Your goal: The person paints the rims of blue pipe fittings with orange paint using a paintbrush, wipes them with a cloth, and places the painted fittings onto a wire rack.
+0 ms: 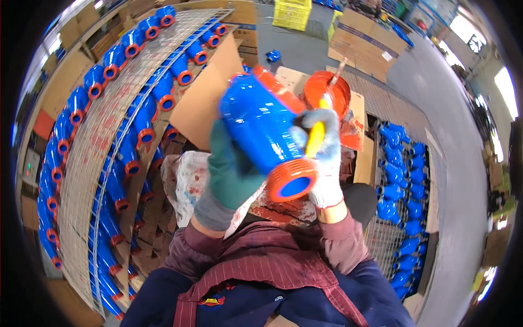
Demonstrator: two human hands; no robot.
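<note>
My left hand (231, 169), in a green-and-grey glove, grips a large blue pipe fitting (261, 128) with orange-painted ends, held up in front of me. One orange rim (291, 182) points toward me. My right hand (322, 158), in a white glove stained with paint, holds a yellow-handled paintbrush (321, 122) against the fitting's side. Behind the brush stands an orange paint bucket (329, 92).
Wire racks (98, 141) at the left carry several blue fittings with orange ends. A wire basket (400, 185) at the right holds several plain blue fittings. Cardboard sheets (204, 101), a paint-stained cloth (188, 180), boxes and a yellow crate (292, 13) lie ahead.
</note>
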